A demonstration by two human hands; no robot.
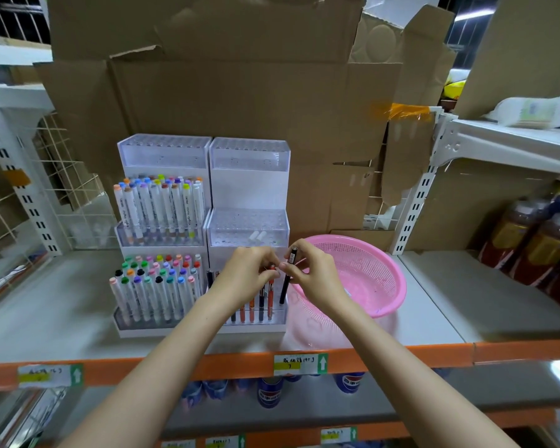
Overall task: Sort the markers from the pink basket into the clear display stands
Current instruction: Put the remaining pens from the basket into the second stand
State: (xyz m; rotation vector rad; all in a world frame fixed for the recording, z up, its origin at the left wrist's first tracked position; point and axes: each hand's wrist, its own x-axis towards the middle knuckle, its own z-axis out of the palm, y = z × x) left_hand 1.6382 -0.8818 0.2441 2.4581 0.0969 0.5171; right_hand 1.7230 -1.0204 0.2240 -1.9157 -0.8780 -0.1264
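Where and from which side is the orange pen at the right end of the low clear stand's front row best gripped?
Pinch the orange pen by its top, coming down from above. It stands upright, its tip sunk in the clear plastic stand with other pens close on its left, so only the top is free. The left hand seems to pinch there.

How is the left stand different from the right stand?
The left stand has two packed tiers; the right stand holds few pens, bottom tier only. Left stand's markers are fat, white, colourful-capped; right stand's pens are thin, orange or dark. Both are clear, top tiers empty.
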